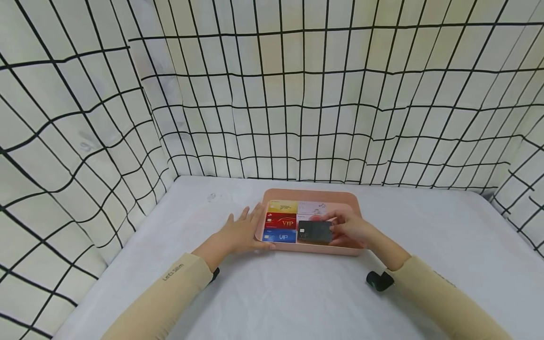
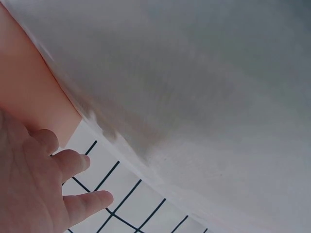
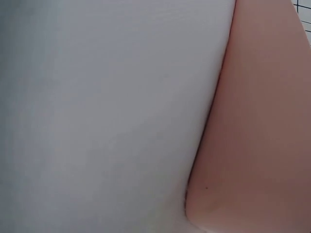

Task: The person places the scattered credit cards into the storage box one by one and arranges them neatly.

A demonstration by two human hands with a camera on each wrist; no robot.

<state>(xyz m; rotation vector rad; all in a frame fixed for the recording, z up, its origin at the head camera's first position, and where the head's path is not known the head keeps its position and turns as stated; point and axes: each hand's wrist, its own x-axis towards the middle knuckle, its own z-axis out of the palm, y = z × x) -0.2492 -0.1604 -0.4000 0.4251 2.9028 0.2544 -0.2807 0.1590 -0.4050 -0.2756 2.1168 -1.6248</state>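
Note:
A pink tray lies on the white table, with several cards inside. On its left side a yellow card, a red VIP card and a blue VIP card form a column. A pale pink card lies at the top of the column beside them. My right hand pinches a black card by its right end, over the tray's lower middle. My left hand rests with spread fingers against the tray's left edge; the left wrist view shows the hand beside the tray wall.
A white cloth covers the table. Black netting over white sheets stands behind and at both sides. In the right wrist view only the tray's side and the cloth show, not the hand.

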